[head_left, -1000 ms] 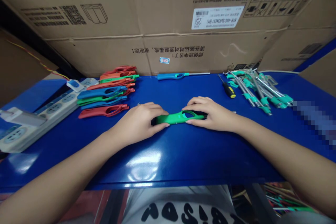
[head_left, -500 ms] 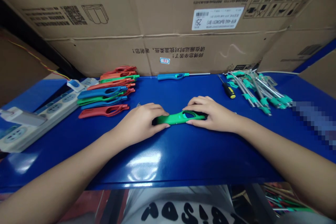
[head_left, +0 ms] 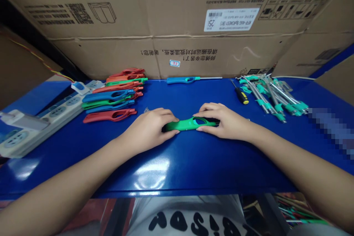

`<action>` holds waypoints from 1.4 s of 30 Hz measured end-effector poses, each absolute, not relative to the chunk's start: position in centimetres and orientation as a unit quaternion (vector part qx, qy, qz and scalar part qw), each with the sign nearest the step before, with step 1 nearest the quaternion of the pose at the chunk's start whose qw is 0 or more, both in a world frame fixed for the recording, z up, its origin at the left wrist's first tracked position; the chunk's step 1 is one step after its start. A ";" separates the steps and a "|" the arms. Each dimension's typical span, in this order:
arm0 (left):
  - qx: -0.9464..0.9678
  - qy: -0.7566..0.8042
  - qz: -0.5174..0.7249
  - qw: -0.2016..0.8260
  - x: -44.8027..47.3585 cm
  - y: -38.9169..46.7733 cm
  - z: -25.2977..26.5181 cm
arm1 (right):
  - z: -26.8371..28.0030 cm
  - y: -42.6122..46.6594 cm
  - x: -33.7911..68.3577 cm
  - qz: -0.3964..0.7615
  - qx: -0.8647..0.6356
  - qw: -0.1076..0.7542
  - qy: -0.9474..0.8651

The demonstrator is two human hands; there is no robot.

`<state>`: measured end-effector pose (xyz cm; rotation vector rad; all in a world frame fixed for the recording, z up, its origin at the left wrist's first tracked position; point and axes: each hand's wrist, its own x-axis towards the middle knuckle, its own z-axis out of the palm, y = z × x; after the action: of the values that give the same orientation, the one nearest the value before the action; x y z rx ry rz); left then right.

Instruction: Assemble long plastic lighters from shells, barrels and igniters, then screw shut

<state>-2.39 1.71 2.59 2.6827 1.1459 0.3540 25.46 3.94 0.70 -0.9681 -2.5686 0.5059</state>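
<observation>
Green casing (head_left: 186,124): left of screwdriver (head_left: 241,95), nearer front edge of tabletop (head_left: 210,166). Left grip (head_left: 151,127): curled around left end, holding. Right grip (head_left: 225,121): pinching looped right end.

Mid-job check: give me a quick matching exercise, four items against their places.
1. green plastic handle with an oval opening
2. black-and-yellow screwdriver
3. blue plastic handle with a silver rod
4. long white power strip

A. lengthwise along the brown cardboard's foot
B. far left on the blue table
C. gripped by left hand and right hand
D. immediately left of the silver metal tubes

Pairs: 1-C, 2-D, 3-A, 4-B
</observation>
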 end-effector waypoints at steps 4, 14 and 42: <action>0.911 0.388 0.113 0.086 -2.3 1.6 2.6 | 0.7 3.9 25.4 0.182 -0.340 0.170 -0.907; 0.908 0.395 0.113 0.088 -2.3 1.6 2.3 | 0.9 4.0 25.6 0.172 -0.332 0.160 -0.913; 0.911 0.398 0.103 0.031 -1.9 1.1 2.4 | 1.6 4.0 26.3 0.190 -0.349 0.151 -0.905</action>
<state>-1.93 1.07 2.39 2.8069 1.2276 0.3189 26.32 4.03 1.58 -1.0032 -2.5978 0.5445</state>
